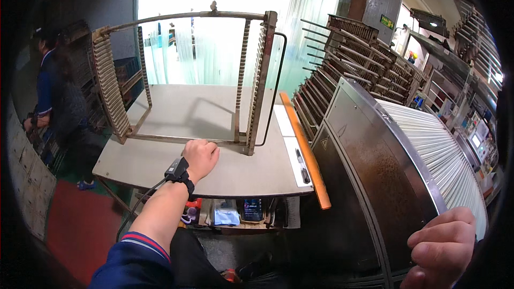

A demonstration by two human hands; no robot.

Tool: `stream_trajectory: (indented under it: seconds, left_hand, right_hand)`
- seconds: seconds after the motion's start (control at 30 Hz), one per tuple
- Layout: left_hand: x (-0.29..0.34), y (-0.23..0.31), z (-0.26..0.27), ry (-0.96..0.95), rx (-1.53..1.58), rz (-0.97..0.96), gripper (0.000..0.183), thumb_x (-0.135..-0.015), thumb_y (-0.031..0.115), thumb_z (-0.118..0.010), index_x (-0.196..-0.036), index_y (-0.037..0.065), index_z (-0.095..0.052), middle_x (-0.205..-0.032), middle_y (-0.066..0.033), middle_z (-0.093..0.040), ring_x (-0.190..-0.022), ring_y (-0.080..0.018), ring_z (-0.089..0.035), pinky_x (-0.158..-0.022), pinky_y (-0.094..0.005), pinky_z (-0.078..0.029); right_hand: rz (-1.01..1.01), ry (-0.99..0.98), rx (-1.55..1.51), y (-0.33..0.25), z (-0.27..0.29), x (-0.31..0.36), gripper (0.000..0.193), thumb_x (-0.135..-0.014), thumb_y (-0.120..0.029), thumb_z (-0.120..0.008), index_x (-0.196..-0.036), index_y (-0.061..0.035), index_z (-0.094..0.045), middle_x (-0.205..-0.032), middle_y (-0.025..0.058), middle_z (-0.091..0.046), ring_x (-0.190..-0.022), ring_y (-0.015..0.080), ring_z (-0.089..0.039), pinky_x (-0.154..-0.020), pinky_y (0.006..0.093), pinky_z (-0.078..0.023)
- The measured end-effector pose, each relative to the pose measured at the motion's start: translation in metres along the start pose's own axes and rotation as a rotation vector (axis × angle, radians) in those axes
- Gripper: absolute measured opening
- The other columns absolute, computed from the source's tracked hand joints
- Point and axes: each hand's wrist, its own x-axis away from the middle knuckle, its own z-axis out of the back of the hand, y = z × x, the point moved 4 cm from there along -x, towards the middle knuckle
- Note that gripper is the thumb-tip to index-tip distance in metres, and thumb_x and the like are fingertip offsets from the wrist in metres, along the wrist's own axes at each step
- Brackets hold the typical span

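A slotted metal rack [262, 83] stands upright on the pale table, with rows of notches along its side posts. My left hand [201, 158] is closed at the middle of the rack's lower front bar, its fingers curled over the bar. A black device is strapped round that wrist, with a cable trailing from it. At the lower right, my right hand [443, 246] is curled beside the metal machine [385, 166]. Whatever its fingers hold, if anything, is hidden.
The table [160, 163] bears an orange strip [305, 150], white paper and a black marker [302, 166]. Under it, a shelf holds a blue packet [226, 213] and a phone. White tubes [433, 139] lie along the machine. More racks [364, 59] stand behind; a person [48, 85] is far left.
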Motion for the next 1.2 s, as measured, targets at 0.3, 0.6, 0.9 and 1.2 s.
stream_trajectory:
  seconds: [0.3, 0.6, 0.9, 1.2]
  left_hand:
    - [0.002, -0.005, -0.003, -0.074, 0.008, 0.04, 0.015, -0.088, 0.027, -0.075, -0.091, 0.013, -0.081, -0.081, -0.0102, -0.07, -0.086, -0.0323, -0.07, -0.08, -0.0489, -0.054]
    - [0.004, -0.005, -0.004, -0.086, 0.017, 0.085, 0.013, -0.087, 0.023, -0.077, -0.093, 0.012, -0.08, -0.086, -0.0106, -0.072, -0.089, -0.0326, -0.07, -0.083, -0.0478, -0.055]
    - [0.001, -0.006, 0.0, -0.089, 0.017, 0.099, 0.01, -0.089, 0.021, -0.075, -0.093, 0.012, -0.077, -0.086, -0.0117, -0.072, -0.09, -0.034, -0.071, -0.085, -0.0488, -0.054]
    - [0.003, -0.004, 0.0, -0.115, 0.012, 0.104, 0.01, -0.092, 0.019, -0.072, -0.095, 0.012, -0.077, -0.088, -0.0118, -0.074, -0.086, -0.0343, -0.072, -0.081, -0.048, -0.056]
  right_hand:
    - [-0.042, 0.039, -0.031, -0.005, -0.007, -0.003, 0.026, -0.101, -0.022, -0.071, -0.117, -0.0022, -0.064, -0.093, 0.0162, -0.071, -0.071, 0.0287, -0.068, -0.06, 0.039, -0.056]
    - [-0.01, 0.082, 0.091, -0.011, -0.002, -0.012, 0.024, -0.101, -0.021, -0.07, -0.116, -0.0041, -0.064, -0.093, 0.0146, -0.071, -0.073, 0.0289, -0.068, -0.066, 0.0392, -0.056]
    - [0.03, -0.092, 0.043, -0.006, 0.007, -0.012, 0.027, -0.099, -0.017, -0.072, -0.119, -0.0017, -0.063, -0.092, 0.0152, -0.071, -0.072, 0.0273, -0.068, -0.064, 0.0373, -0.056]
    - [-0.111, -0.22, -0.026, -0.014, 0.005, -0.022, 0.027, -0.099, -0.02, -0.073, -0.116, -0.0019, -0.064, -0.088, 0.0152, -0.072, -0.07, 0.0278, -0.068, -0.063, 0.0367, -0.055]
